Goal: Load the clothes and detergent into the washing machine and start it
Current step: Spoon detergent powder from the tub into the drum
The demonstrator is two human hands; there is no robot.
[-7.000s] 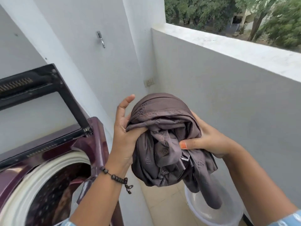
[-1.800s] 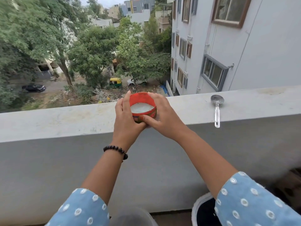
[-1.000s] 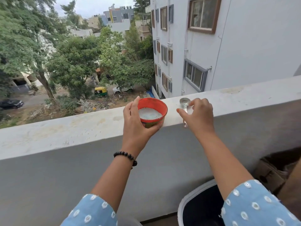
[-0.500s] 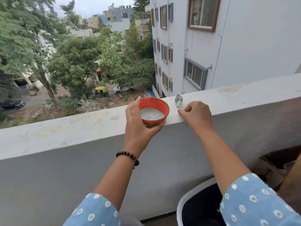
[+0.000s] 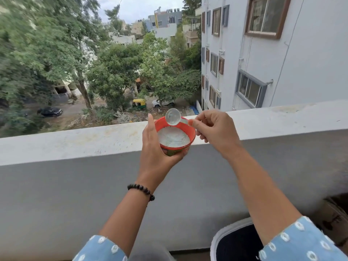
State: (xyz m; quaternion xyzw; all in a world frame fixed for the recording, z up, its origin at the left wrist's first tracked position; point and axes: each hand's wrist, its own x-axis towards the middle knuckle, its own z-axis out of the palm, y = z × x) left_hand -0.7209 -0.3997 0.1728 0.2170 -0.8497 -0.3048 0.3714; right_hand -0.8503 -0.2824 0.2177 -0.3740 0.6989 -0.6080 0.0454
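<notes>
Our left hand [image 5: 156, 147] grips red detergent bowl [image 5: 191, 131] above parapet ledge [image 5: 75, 140]; our right hand [image 5: 214, 129] pinches spoon [image 5: 173, 119] over white powder [image 5: 173, 138].

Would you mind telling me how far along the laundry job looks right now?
Done: nothing provable here; the washer is out of view. In hand: the left hand grips the red detergent tub, open and holding white powder, while the right hand pinches an empty spoon above it. Left: scooping, dosing, starting.
</notes>
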